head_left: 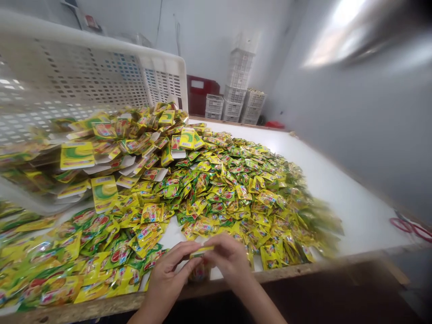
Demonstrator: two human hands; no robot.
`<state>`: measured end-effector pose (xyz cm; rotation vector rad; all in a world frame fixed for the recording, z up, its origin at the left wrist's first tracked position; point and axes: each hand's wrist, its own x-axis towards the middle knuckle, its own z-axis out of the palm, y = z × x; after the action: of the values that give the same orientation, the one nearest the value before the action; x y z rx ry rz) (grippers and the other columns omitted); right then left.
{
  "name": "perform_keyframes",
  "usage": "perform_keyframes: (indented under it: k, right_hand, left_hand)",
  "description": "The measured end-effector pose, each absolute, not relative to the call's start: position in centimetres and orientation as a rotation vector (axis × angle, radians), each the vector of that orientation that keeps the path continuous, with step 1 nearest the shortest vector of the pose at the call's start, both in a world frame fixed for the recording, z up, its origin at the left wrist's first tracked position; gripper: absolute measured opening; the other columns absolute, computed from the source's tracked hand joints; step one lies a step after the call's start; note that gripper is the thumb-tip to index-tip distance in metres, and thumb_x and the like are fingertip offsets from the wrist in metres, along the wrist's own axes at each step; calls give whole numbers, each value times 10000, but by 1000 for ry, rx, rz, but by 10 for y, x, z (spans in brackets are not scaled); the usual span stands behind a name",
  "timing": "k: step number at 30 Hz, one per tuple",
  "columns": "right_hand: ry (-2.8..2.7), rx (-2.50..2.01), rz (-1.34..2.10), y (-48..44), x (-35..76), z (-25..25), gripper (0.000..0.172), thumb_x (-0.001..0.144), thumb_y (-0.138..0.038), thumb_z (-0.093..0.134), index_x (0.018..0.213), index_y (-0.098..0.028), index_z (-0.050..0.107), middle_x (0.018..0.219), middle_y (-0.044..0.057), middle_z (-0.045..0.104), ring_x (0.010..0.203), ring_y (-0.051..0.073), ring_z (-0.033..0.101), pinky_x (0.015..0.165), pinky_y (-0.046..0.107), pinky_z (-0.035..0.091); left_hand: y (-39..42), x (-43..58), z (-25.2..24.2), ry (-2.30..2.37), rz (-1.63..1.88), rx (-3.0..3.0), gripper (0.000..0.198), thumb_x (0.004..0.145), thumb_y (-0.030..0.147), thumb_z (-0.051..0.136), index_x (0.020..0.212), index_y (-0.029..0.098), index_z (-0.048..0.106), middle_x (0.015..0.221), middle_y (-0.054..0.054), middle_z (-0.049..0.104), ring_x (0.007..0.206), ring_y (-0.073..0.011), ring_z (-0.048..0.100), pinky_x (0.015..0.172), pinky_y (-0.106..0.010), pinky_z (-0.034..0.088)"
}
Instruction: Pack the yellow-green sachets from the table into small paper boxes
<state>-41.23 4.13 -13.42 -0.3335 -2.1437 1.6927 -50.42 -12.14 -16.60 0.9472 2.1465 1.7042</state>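
Observation:
At the front edge of the table, my left hand point(170, 269) and my right hand point(230, 258) are closed on one small yellow carton point(200, 272). Fingers and thumbs of both hands pinch its top, where a yellow flap shows; my right fingers partly hide that flap. The carton's lower part is dim and blurred. Just beyond my hands lies a wide heap of small yellow and green sachets point(232, 180). More sachets point(111, 243) spread along the table to the left of my left hand.
A white perforated crate point(165, 67) on its side at the left spills flat yellow cartons point(77, 155) onto the white table point(324, 180). Red-handled scissors point(410, 227) lie at the right edge. Stacked crates point(238, 85) and a dark red container point(200, 96) stand beyond.

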Motion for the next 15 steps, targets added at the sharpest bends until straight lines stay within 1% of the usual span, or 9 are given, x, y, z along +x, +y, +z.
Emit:
perform_keyframes:
  k: [3, 6, 10, 13, 15]
  right_hand:
    - [-2166, -343, 1634, 40, -413, -135, 253, 746, -119, 731, 962, -252, 721, 791, -15, 643, 638, 122, 553, 608, 235, 452]
    - [-2175, -252, 1563, 38, -412, -139, 273, 751, -80, 717, 963, -252, 721, 842, -2, 669, 707, 137, 590, 647, 242, 465]
    - [-2112, -166, 1480, 30, -406, -143, 151, 838, -124, 657, 907, -239, 726, 937, 38, 676, 894, 177, 627, 779, 286, 487]
    - [-2105, -163, 1507, 32, -403, -143, 110, 868, -164, 634, 879, -230, 722, 984, 51, 663, 903, 179, 629, 744, 277, 492]
    - [-2161, -162, 1546, 42, -411, -140, 79, 867, -196, 644, 876, -222, 718, 940, 46, 672, 871, 178, 630, 717, 269, 492]
  left_hand:
    - [-123, -505, -168, 2179, 1672, 940, 347, 827, 298, 683, 1173, 307, 673, 1152, -29, 705, 1025, -211, 671, 892, -286, 542]
    - [-124, -507, -168, 2152, 1677, 1130, 314, 850, 251, 658, 1159, 301, 682, 1143, -30, 703, 1051, -199, 657, 914, -283, 531]
    - [-118, -505, -170, 2081, 1708, 1195, 240, 874, 213, 624, 1093, 283, 694, 1077, -27, 714, 1017, -181, 663, 890, -268, 538]
    - [-114, -500, -171, 2032, 1674, 1148, 198, 895, 240, 592, 1062, 277, 691, 1056, -17, 720, 998, -176, 670, 873, -262, 544]
    - [-121, -502, -169, 2102, 1679, 1080, 196, 887, 280, 602, 1058, 274, 697, 1066, -14, 723, 1003, -187, 671, 873, -266, 542]
